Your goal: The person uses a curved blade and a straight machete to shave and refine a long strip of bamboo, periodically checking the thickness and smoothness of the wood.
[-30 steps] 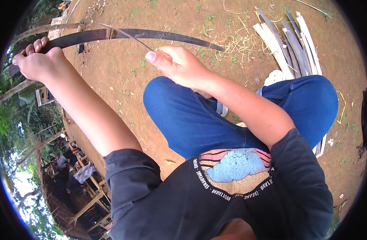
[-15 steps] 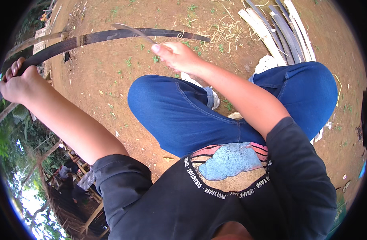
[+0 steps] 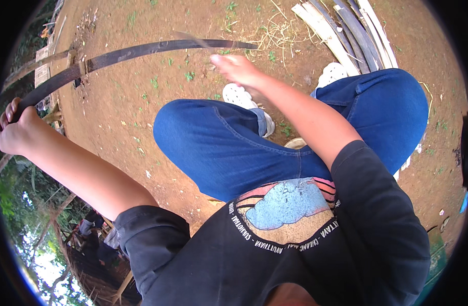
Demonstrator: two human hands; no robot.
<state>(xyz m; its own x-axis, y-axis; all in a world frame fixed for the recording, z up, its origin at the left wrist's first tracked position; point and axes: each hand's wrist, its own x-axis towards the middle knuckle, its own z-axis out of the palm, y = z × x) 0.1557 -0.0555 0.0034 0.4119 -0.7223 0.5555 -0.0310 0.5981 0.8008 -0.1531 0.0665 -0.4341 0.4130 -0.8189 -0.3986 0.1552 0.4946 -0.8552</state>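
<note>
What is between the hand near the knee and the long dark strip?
Nothing visible. The right hand sits just below the long dark strip, with only a blurred thin sliver rising from it across the strip.

I hold a long, dark bamboo strip (image 3: 142,51), thin and flat, bowed in a shallow arc above the red dirt. One end sits in my left fist; the other reaches just past my right, where a thin, blurred blade (image 3: 193,40) crosses it.
</note>
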